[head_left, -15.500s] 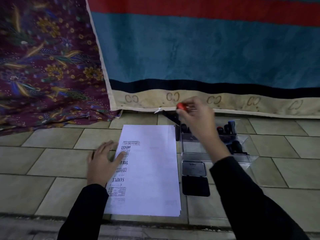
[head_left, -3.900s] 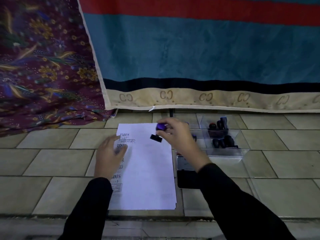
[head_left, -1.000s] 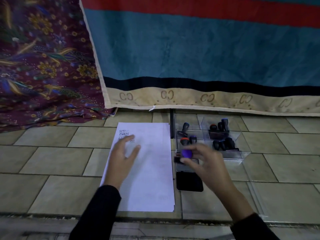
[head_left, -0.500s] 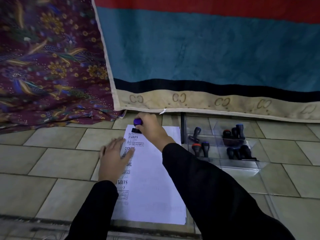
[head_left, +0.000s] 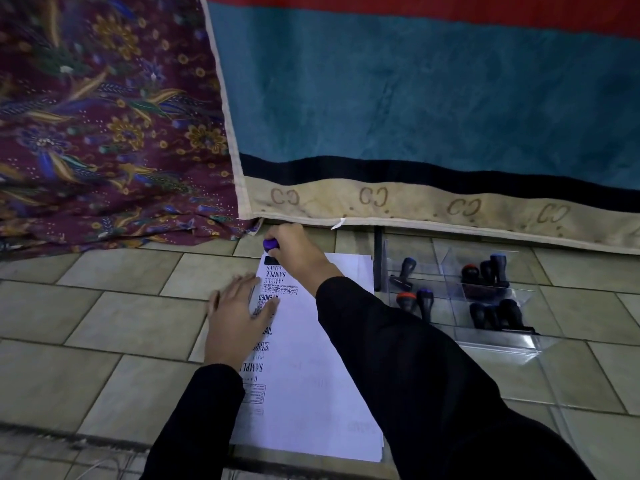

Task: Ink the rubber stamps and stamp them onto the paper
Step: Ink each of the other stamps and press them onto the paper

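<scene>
Right hand (head_left: 298,252): fingers clenched round a purple-topped stamp (head_left: 270,250), its black base pressed on the far left corner of the paper (head_left: 311,375). Left hand (head_left: 239,317): fingers released, spread flat on the sheet's left edge, over a column of printed marks. Beyond the right forearm: clear tray (head_left: 498,341) holding further stamps (head_left: 417,299).
</scene>
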`<state>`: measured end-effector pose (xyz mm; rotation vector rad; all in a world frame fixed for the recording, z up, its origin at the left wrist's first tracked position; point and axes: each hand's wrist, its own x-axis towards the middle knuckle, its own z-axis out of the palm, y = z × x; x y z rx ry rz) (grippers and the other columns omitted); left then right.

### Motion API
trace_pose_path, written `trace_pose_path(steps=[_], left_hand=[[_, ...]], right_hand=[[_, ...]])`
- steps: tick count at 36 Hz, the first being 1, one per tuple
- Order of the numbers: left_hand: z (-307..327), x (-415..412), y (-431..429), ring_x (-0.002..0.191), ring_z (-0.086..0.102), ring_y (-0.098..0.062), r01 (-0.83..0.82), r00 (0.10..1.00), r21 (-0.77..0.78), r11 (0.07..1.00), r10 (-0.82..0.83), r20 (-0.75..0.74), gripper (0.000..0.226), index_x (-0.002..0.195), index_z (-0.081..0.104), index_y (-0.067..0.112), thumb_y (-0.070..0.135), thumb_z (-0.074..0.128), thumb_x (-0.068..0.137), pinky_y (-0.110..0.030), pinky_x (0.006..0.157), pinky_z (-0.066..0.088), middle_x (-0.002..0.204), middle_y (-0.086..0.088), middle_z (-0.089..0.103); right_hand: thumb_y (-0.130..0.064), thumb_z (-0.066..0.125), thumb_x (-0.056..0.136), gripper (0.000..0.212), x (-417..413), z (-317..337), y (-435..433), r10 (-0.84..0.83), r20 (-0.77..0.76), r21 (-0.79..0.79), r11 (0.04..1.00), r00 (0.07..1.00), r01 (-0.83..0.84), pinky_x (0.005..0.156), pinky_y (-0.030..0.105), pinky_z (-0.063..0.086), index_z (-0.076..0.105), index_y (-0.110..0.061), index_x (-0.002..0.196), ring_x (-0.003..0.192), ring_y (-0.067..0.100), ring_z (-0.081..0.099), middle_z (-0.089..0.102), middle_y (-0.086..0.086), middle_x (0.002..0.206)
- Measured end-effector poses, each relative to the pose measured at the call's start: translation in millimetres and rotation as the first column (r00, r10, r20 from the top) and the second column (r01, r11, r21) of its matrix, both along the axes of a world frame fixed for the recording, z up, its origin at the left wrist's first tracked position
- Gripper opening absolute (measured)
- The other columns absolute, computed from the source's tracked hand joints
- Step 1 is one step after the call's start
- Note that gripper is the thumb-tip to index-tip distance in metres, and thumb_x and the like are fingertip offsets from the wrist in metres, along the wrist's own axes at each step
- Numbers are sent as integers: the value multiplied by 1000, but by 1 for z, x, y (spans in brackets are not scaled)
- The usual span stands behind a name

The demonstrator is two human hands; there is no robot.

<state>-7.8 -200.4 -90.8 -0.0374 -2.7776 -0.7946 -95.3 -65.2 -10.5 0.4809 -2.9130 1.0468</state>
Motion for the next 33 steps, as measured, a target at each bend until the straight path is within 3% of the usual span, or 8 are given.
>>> trace_pose_path(steps=[3,6,10,15,19,25,29,33], left_hand=[[2,0,1,143,29,-12,-1,1000,4,1000,1,3,57,133,54,20,57,50,89,-43,117,8,147,5,46],[2,0,1,143,29,-12,-1,1000,4,1000,1,5,64,132,54,21,60,44,83,-43,117,8,147,5,46],[2,1,1,141,32,-15,7,1000,-2,1000,-7,-5,62,131,55,20,58,45,84,-45,116,11,146,4,48],[1,0,1,140,35,-15,-1,1000,-12,1000,1,-8,60,130,57,19,57,47,84,-45,116,12,144,4,50],[-1,-1,0,140,35,-15,2,1000,-2,1000,-2,-11,49,130,56,20,48,60,91,-44,116,11,144,4,50],[0,-1,-1,137,39,-15,-9,1000,48,999,10,-9,49,129,56,20,45,65,88,-42,115,12,138,3,55],[6,1,-1,125,49,-13,-18,1000,141,990,18,-4,47,127,54,20,42,66,88,-37,114,13,128,6,59],[11,2,-3,112,57,-12,-3,999,247,969,-6,35,42,118,57,27,49,68,83,-47,115,22,116,8,66]], right_hand=[[10,53,83,13,2,-3,-1,11,-6,5,1000,1000,-11,49,8,38,60,10,94,73,20,54,61,24,98],[10,50,82,11,4,-6,-2,-26,-17,-14,1000,1000,26,67,34,52,60,8,88,73,25,58,61,20,90],[13,46,79,6,6,-1,-6,-67,0,-23,997,998,67,59,34,46,52,12,79,60,22,53,52,23,80],[14,48,77,17,15,-8,-5,-26,-36,6,1000,999,27,71,48,55,60,11,90,87,38,64,63,28,92],[14,49,79,20,16,-7,-4,-73,-46,14,997,996,73,71,45,54,59,6,94,86,36,61,63,22,92],[0,66,80,26,38,17,41,-349,-153,-395,879,925,266,80,25,49,63,-7,105,84,24,64,66,13,99],[-2,68,80,26,76,40,91,-419,-50,-585,748,907,314,75,16,54,65,-10,104,80,15,66,65,12,104],[-5,70,81,26,128,45,141,-414,69,-550,743,908,381,68,15,56,64,-18,103,77,0,67,67,2,97]])
